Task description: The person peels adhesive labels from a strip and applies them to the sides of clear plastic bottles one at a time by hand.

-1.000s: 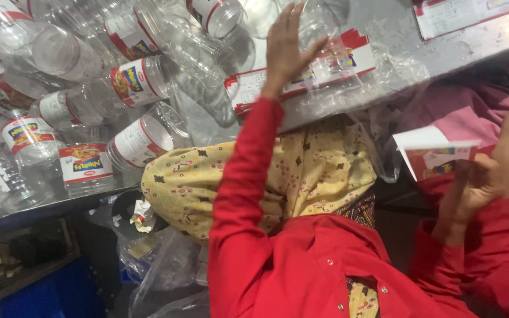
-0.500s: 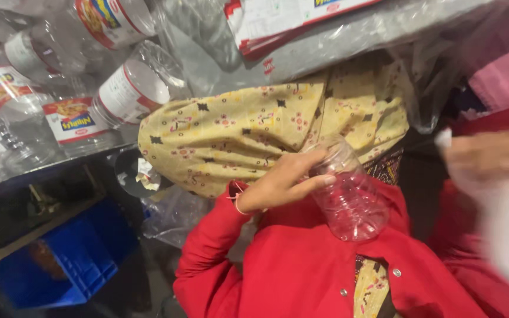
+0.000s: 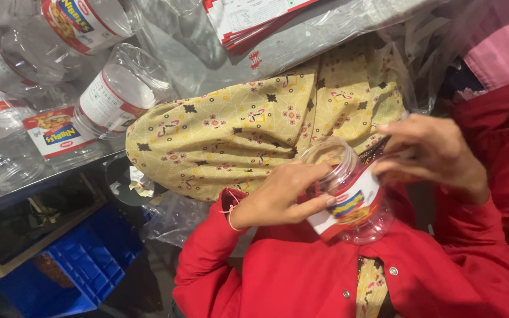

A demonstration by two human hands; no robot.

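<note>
A clear plastic jar [image 3: 360, 221] lies tilted against my red top, its open mouth toward the upper left. My left hand [image 3: 278, 197] grips the jar's left side and presses a white, red and yellow label [image 3: 349, 203] onto it. My right hand [image 3: 434, 153] holds the label's upper right end against the jar near its rim. A yellow patterned cloth [image 3: 254, 123] drapes just above both hands.
Several clear labelled jars [image 3: 113, 94] are piled at the upper left on a grey surface. A stack of printed labels [image 3: 248, 17] lies at the top. A blue crate [image 3: 78, 271] sits low at the left. Pink cloth [image 3: 502, 47] shows at the right edge.
My left hand came down from the pile with a bare jar. The right hand has brought a label over, and it now wraps the jar.
</note>
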